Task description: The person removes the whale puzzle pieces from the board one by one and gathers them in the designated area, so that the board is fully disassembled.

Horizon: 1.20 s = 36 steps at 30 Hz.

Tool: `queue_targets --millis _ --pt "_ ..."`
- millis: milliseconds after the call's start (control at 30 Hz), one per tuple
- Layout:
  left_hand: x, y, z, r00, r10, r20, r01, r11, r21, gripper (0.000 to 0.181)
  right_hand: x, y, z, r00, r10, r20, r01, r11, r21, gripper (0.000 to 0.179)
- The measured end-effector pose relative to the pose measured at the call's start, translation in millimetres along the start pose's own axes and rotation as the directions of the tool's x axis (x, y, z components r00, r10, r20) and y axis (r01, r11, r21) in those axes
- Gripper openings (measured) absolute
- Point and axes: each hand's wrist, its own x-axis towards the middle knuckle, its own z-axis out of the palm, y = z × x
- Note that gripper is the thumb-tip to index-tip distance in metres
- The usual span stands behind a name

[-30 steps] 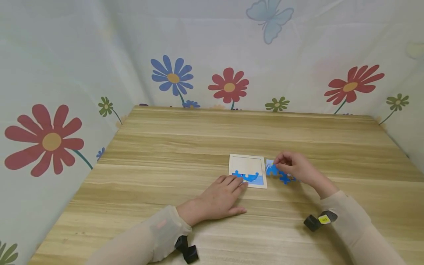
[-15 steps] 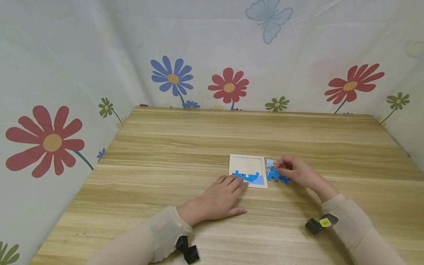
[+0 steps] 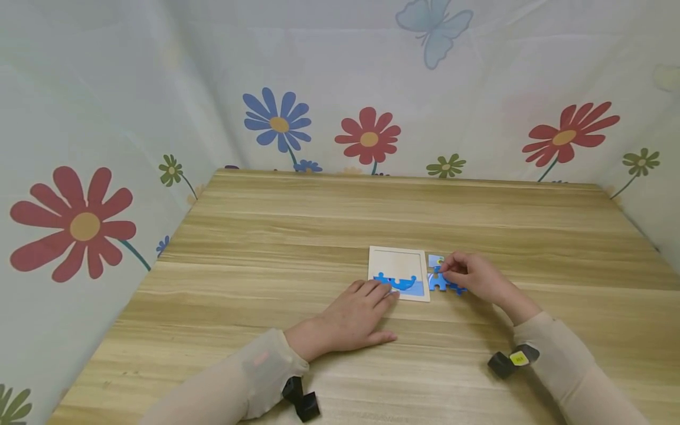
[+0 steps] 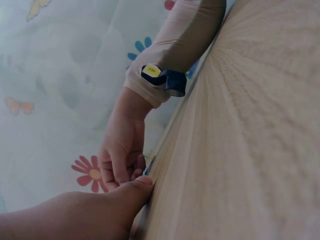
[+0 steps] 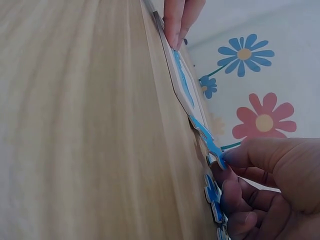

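My left hand [image 3: 347,319] lies flat with its fingers extended, fingertips over the lower left of a square wooden puzzle board [image 3: 398,262]. Joined blue puzzle pieces [image 3: 408,285] fill the bottom of the board's recess; above them the wood is bare. Just right of the board, my right hand [image 3: 475,278] pinches a blue jigsaw piece [image 5: 209,141] between thumb and index finger. In the right wrist view that piece slants close to the board's edge, over other pieces. A light blue piece with a yellow spot [image 3: 435,260] lies beyond it. The right hand partly hides more blue pieces [image 3: 458,288].
The board and loose pieces lie on a wood-grain table [image 3: 297,224]. A white curtain [image 3: 329,71] printed with flowers and a butterfly stands behind and beside the table. Black wrist mounts [image 3: 300,399] sit on both sleeved forearms.
My right hand has shifted slightly toward me with the pinched blue piece, uncovering more of the light blue piece with the yellow spot. My left hand stays on the board.
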Motion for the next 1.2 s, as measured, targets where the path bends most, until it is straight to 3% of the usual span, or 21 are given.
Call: queue_targets --millis 500,767,1200 --pt "1.9 2.0 1.1 1.0 -0.007 0.012 0.007 1.0 -0.005 0.071 -2.7 -0.3 0.6 0.999 0.002 -0.046 -0.005 0.998 -0.066 0.008" --pt "1.7 -2.5 0.1 1.0 -0.007 0.015 0.007 1.0 -0.024 0.071 2.4 -10.7 6.3 0.996 -0.04 -0.079 0.033 0.996 -0.082 0.009" --pt "2.8 -4.7 0.4 1.0 0.003 -0.028 -0.004 0.999 -0.045 0.069 10.5 -22.5 21.4 0.993 -0.105 -0.062 0.102 0.993 -0.053 0.009"
